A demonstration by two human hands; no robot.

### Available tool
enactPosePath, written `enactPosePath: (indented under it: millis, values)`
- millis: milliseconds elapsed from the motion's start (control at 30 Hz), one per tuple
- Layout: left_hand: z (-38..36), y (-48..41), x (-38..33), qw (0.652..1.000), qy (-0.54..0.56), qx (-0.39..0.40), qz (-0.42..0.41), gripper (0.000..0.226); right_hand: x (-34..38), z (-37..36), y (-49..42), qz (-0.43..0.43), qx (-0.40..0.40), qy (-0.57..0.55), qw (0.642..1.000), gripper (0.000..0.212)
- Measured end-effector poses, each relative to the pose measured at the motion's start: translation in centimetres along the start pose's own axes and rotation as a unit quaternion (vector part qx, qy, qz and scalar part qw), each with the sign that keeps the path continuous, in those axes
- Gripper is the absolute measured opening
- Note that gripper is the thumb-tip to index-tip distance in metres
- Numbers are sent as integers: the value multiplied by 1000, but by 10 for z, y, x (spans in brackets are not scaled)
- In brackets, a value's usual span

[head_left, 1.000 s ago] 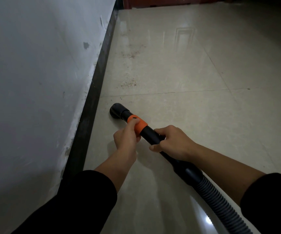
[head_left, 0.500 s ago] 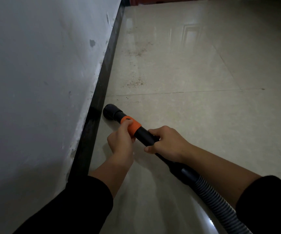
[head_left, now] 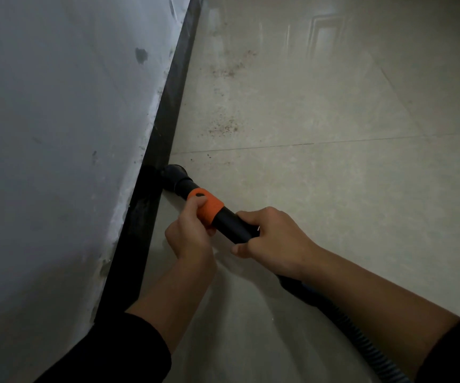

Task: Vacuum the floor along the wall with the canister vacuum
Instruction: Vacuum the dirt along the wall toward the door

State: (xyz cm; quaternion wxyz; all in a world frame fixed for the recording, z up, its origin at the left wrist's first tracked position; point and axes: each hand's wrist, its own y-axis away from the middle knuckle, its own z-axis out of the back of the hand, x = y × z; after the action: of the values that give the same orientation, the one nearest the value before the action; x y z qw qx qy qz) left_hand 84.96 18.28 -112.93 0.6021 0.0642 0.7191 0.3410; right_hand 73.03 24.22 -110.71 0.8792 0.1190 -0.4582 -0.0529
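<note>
Both on vac: left grip [head_left: 190,234] wraps orange collar [head_left: 206,208], right grip [head_left: 273,241] holds wand [head_left: 231,224] behind it. Ahead, nozzle [head_left: 175,176] touches skirting [head_left: 151,194]. Further ahead, grit [head_left: 223,128] remains, so prob. most of the run is left.

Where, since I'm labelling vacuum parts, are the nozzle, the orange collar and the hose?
nozzle [head_left: 175,176]: head view, flared black end.
orange collar [head_left: 211,207]: head view, its upper side.
hose [head_left: 367,345]: head view, ribbed stretch.

I've swung the wand [head_left: 230,223] left: its nozzle [head_left: 175,178], out on the floor [head_left: 320,189] a second ago, now butts the baseboard [head_left: 149,200]. My left hand [head_left: 188,234] and right hand [head_left: 269,240], gripping it, came along.
</note>
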Motion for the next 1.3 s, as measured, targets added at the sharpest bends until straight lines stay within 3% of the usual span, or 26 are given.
enactPosePath:
  millis: [267, 567, 933, 1300]
  values:
    - [-1, -10, -16, 997, -18, 44, 64, 12, 6, 3, -10, -28, 11, 33, 999, 17]
    - [-7, -17, -48, 977, -1, 119, 175, 43, 55, 21, -18, -100, 14, 131, 986, 27]
    - [-32, -8, -38, 980, -31, 98, 170, 13, 53, 44, -10, -140, 17, 151, 978, 25]
    - [-49, -3, -43, 979, -42, 109, 165, 30, 45, 58, -14, -154, 9, 132, 979, 23]
